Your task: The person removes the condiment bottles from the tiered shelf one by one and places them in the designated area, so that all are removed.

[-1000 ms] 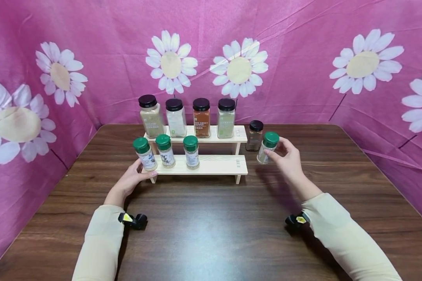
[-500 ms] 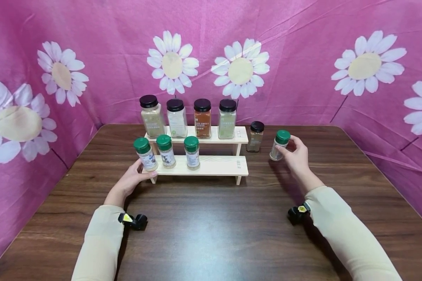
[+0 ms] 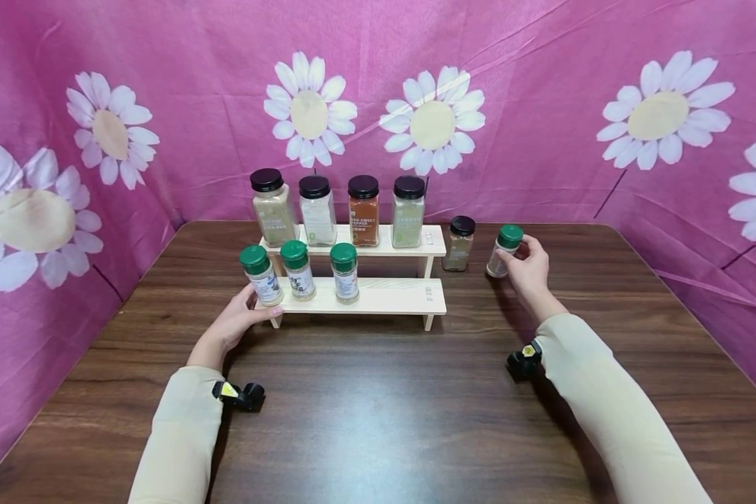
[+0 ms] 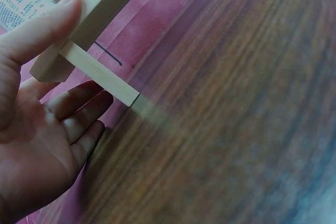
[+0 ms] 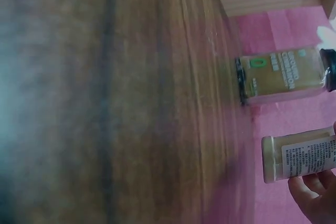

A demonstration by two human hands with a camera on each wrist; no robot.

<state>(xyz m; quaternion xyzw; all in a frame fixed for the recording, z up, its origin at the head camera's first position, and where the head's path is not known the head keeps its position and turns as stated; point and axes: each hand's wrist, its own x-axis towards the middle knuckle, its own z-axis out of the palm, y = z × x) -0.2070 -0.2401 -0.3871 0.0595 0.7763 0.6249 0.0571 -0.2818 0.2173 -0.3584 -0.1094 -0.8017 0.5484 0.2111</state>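
Observation:
My left hand [image 3: 232,320] holds the left end of a two-tier wooden spice rack [image 3: 393,297]. In the left wrist view the thumb lies on the shelf edge [image 4: 107,6], with the other fingers below it by the leg [image 4: 100,74]. At the table's right, my right hand [image 3: 530,273] grips a small green-capped spice jar [image 3: 496,266], tilted slightly. The right wrist view shows its back label and clear base, fingers around its side. Left of it stands a black-capped cinnamon jar [image 3: 457,253], upright on the table.
Several black-capped jars, among them a red sweet pepper jar [image 3: 363,213], line the upper tier. On the lower tier stand three green-capped jars, the middle one [image 3: 299,273] beside the leftmost. A pink flowered cloth [image 3: 529,175] hangs behind the wooden table [image 3: 365,406].
My right hand has carried the green-capped jar rightward and then slightly back, away from the rack and the cinnamon jar. The left hand stays on the rack's end.

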